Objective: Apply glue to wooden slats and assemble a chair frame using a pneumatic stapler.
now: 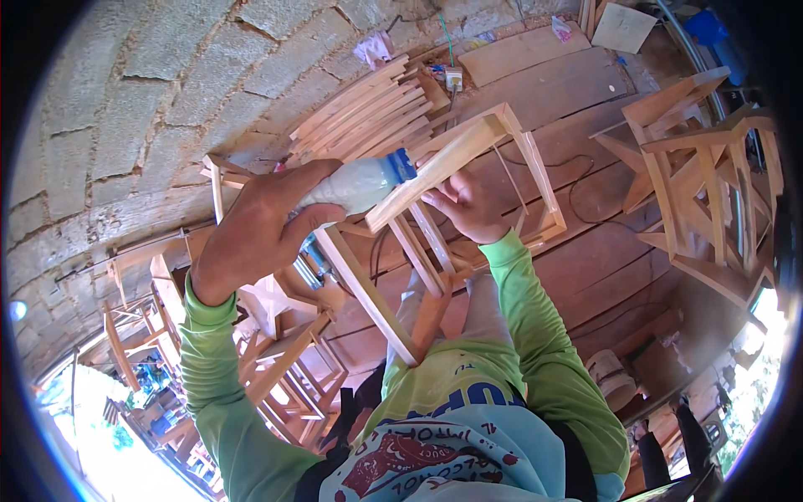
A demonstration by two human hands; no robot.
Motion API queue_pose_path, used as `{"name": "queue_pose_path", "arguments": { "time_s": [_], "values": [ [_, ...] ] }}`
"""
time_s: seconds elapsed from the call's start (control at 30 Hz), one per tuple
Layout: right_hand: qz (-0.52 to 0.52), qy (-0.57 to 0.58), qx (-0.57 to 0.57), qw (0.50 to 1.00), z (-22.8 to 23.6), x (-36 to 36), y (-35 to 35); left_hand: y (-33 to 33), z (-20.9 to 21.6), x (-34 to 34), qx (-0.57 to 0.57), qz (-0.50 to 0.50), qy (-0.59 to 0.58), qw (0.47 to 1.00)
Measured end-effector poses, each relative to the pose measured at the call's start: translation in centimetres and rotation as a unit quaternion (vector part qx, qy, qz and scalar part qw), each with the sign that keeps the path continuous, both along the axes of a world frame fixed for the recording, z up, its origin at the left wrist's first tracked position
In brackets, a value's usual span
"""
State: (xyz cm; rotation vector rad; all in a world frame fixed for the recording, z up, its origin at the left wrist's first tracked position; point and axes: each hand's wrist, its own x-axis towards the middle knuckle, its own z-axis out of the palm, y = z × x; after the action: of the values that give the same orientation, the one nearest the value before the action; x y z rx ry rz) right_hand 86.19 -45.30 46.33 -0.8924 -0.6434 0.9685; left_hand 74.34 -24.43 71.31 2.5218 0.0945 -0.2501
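My left hand (255, 222) is wrapped round a whitish plastic bottle (358, 186) with a blue neck or cap. The bottle lies tilted, its blue end against or just beside a wooden bar. That bar belongs to a light wooden frame (456, 159), held up in front of my body. Behind the bar my right hand (473, 209) grips the frame with curled fingers; some fingertips are hidden by the wood. The frame's lower pieces (372, 293) reach down to my shirt. Whether anything comes out of the bottle cannot be made out.
Wooden strips (368, 113) are piled by the block wall (167, 92). Assembled wooden frames (711, 167) stand at the right, with more (288, 368) at the lower left. A dark cable (577, 180) crosses the boards. A whitish bucket (611, 376) sits at lower right.
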Motion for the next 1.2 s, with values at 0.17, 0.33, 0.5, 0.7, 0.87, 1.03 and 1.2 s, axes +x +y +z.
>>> {"name": "queue_pose_path", "arguments": {
  "time_s": [0.17, 0.33, 0.5, 0.7, 0.87, 1.03, 1.2],
  "values": [
    [-0.032, -0.018, -0.006, 0.999, 1.3, -1.9, 0.3, 0.1, 1.3, 0.4, 0.015, -0.001, 0.016, 1.0],
    [-0.014, -0.046, -0.021, 0.999, 1.0, -3.0, 0.2, -0.2, 1.4, 0.9, 0.015, -0.02, -0.012, 1.0],
    [-0.07, -0.093, 0.015, 0.993, 0.3, -3.7, 1.1, -0.3, 1.5, 1.2, 0.018, -0.007, 0.038, 0.999],
    [-0.077, -0.126, 0.006, 0.989, 1.0, -3.5, 1.4, -0.2, 1.6, 1.4, 0.004, 0.013, 0.055, 0.998],
    [-0.078, -0.148, -0.012, 0.986, 2.5, -3.0, 1.3, 0.1, 1.2, 1.5, 0.01, 0.008, 0.053, 0.999],
    [-0.066, -0.131, -0.005, 0.989, 2.9, -2.9, 1.2, 0.4, 1.1, 1.4, 0.02, 0.006, 0.049, 0.999],
    [-0.071, -0.152, -0.002, 0.986, 2.1, -3.0, 1.6, 0.1, 1.3, 1.6, 0.034, 0.011, 0.051, 0.998]
  ]
}}
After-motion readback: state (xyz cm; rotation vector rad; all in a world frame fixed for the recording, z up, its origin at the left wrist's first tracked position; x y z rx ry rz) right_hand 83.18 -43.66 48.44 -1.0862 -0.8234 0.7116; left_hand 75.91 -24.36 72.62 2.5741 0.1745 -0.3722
